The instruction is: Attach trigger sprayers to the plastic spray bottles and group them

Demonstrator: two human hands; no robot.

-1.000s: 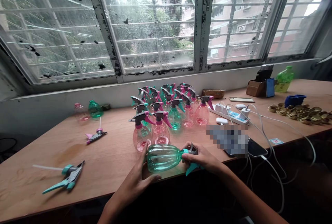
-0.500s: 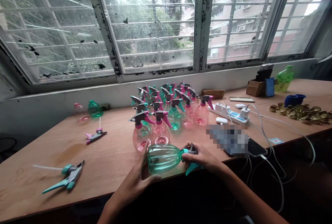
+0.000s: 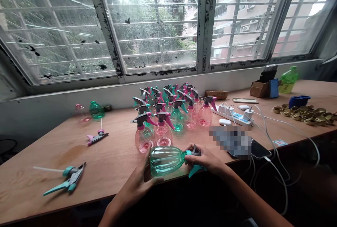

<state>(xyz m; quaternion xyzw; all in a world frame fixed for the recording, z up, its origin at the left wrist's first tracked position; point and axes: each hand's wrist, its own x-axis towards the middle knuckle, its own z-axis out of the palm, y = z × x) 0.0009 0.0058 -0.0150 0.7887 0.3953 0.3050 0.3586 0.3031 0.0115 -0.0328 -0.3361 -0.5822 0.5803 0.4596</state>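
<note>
While lying sideways at lower centre, translucent teal plastic spray bottle looks light, slippery (judgement): left hand wraps body, right hand clasps grey-teal trigger head.

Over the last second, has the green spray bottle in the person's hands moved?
No: the green spray bottle still lies sideways right in front of the nearest pink spray bottle.

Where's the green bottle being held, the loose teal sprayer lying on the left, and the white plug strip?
green bottle (image 3: 165, 160): head view, on its ribbed see-through belly.
loose teal sprayer (image 3: 71, 177): head view, on its middle, by the trigger.
white plug strip (image 3: 235, 116): head view, on its top face.
</note>
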